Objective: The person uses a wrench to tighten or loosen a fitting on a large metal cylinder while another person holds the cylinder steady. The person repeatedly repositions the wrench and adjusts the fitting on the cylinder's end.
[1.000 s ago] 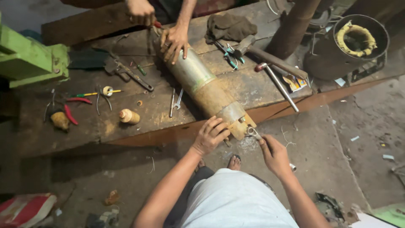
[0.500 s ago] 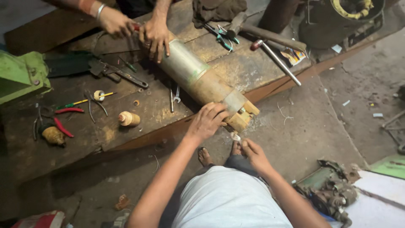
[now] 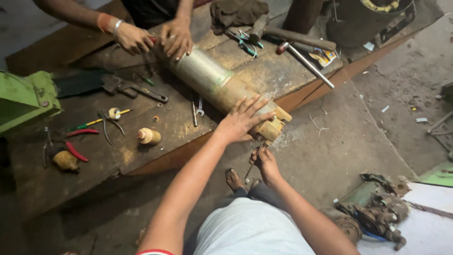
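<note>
Head view shows my left hand [image 3: 238, 123] spread flat on the cylindrical motor [image 3: 214, 85], my right hand [image 3: 265, 163] below gripping a thin tool [image 3: 253, 163] that could slip if the motor rolls.

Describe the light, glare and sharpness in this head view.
Head view: dim, soft light; pale sheen on the metal cylinder; bench edges and lower left floor fall dark; left hand sharp, right hand slightly soft; wide-angle bend at the borders.
</note>
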